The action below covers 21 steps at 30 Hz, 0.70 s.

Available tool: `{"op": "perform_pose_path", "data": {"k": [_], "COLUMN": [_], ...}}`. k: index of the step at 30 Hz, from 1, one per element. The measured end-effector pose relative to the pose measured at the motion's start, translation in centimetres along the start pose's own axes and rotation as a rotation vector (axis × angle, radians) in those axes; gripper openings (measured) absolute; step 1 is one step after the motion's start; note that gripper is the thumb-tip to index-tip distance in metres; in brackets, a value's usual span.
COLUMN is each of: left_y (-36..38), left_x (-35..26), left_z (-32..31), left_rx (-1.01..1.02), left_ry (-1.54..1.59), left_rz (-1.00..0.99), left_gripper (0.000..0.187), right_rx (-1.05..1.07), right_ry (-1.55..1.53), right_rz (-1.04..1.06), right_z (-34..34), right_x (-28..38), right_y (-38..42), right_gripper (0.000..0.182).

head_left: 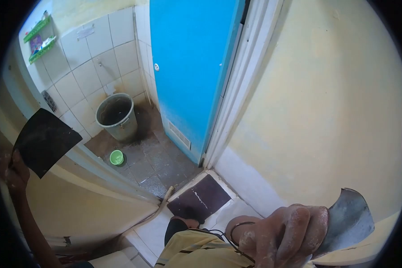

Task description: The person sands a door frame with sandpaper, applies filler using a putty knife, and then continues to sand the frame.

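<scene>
At the left edge my left hand, whitish with dust, grips the lower left corner of a thin black square sheet. The sheet is raised in front of the door frame. My right hand is closed at the lower right, its knuckles and fingers coated in pale powder. A thin grey scraper blade with a slightly curved edge sticks out beyond those fingers, near the wall. Its gripped end is hidden by the hand. A dark cord loops around the right wrist.
Ahead, a blue door stands open to a tiled bathroom. Inside are a grey bucket, a green dipper on the wet floor, and a green wall shelf. A dark mat lies at the threshold, beside the yellowish wall.
</scene>
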<state>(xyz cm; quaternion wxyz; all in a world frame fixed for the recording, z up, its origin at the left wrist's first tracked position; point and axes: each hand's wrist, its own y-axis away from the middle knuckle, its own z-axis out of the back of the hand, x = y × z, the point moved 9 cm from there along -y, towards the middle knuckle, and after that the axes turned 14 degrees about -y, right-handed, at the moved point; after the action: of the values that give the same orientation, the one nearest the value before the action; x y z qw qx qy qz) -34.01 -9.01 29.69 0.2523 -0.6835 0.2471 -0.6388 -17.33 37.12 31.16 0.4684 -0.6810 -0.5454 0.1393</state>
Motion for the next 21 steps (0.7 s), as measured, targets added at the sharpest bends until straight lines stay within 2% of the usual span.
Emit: {"op": "perform_pose_path", "data": {"k": [2, 3, 5, 6, 9, 11, 14, 17, 19, 21], "left_y": [-0.2, -0.4, -0.9, -1.1, -1.4, -2.2, -3.6, -5.5, -8.2, -10.7], "left_x": [-0.1, -0.1, -0.3, -0.3, -0.2, -0.4, -0.7, -0.3, -0.9, -1.9], "left_z": [0.2, 0.2, 0.1, 0.1, 0.4, 0.5, 0.6, 2.9, 5.4, 7.6], "left_rx": [-0.002, -0.007, -0.010, -0.015, -0.031, -0.033, -0.044, -0.042, -0.043, -0.081], "left_ry": [-0.020, -0.023, -0.040, -0.049, -0.084, -0.105, -0.133, -0.177, -0.204, -0.219], "left_rz": [0.000, -0.002, -0.008, -0.005, 0.000, -0.003, -0.001, 0.031, 0.070, 0.097], "left_gripper": [0.016, 0.016, 0.017, 0.017, 0.018, 0.018, 0.019, 0.020, 0.021, 0.021], "right_rx": [0.040, 0.045, -0.009, -0.064, -0.101, -0.054, -0.008, -0.137, -0.233, -0.322], "right_ry": [-0.007, 0.005, -0.024, -0.064, 0.024, 0.065, 0.090, 0.131, 0.072, 0.081], "right_rz": [0.226, 0.423, 0.483, 0.345, 0.152, 0.209, 0.439, 0.599, 0.571, 0.422], "right_z": [1.1, 1.9, 3.1, 3.8, 4.0, 4.7, 7.1, 10.5, 13.9, 18.2], "right_x": [0.4, 0.5, 0.7, 0.7, 1.5, 2.0, 2.8, 3.5, 1.8, 2.1], "right_y": [0.3, 1.4, 2.5, 2.2, 0.4, -0.5, -0.1, -0.9, -2.5, -3.4], "right_gripper": [0.011, 0.011, 0.011, 0.011, 0.010, 0.011, 0.025, 0.041, 0.042, 0.036]}}
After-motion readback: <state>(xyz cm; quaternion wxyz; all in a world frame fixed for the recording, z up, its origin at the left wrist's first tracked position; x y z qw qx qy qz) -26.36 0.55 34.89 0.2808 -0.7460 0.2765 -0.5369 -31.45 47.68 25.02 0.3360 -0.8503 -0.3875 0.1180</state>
